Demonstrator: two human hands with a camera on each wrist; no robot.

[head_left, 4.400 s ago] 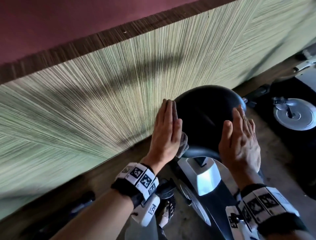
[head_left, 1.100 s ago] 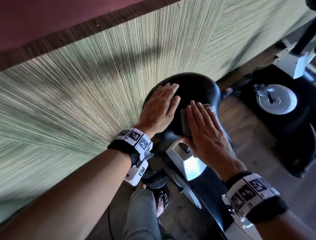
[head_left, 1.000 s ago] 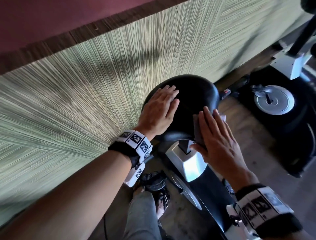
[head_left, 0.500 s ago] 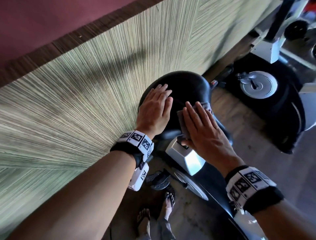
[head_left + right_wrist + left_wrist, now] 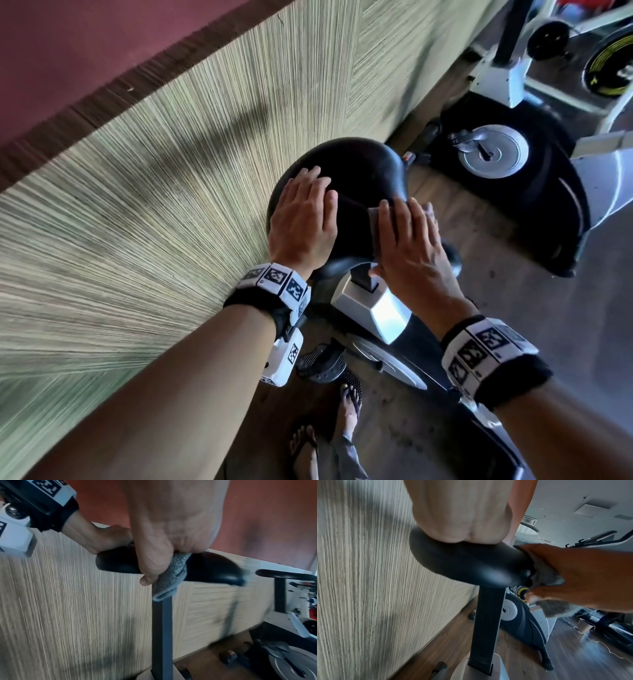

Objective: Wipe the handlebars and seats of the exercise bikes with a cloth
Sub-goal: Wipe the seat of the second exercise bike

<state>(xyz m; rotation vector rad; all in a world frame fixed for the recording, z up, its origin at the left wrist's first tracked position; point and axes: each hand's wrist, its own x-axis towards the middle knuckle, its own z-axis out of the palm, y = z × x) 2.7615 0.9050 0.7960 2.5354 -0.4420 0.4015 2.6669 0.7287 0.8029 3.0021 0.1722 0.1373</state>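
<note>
1. Take the rounded black padded bike seat point(image 5: 356, 178) as your landmark. It sits on a dark square post point(image 5: 486, 626), close to the striped green-beige wall panel point(image 5: 144, 219).
2. Your left hand point(image 5: 301, 219) lies flat on the seat's wall-side half, fingers straight and together, gripping nothing. Leave it there as a brace so that the seat does not twist under the rubbing.
3. Your right hand point(image 5: 407, 246) presses the folded grey terry cloth point(image 5: 171, 574) against the side of the seat away from the wall, fingers flat over the top. The right wrist view shows the thumb point(image 5: 150, 572) hooked down over the edge, pinning the cloth there.
4. A tail of cloth hangs below the seat beside the post. I would tuck it under your palm, since a loose end could catch on the post.
5. Work round the rim in overlapping strokes, keeping the cloth's full face on the padding. The underside lip looks easy to miss.
6. The part under your left palm probably needs a pass too, so lift that hand when the cloth reaches it.
7. The next grey and black exercise bike point(image 5: 534, 171) stands beyond the seat, further along the wall.
</note>
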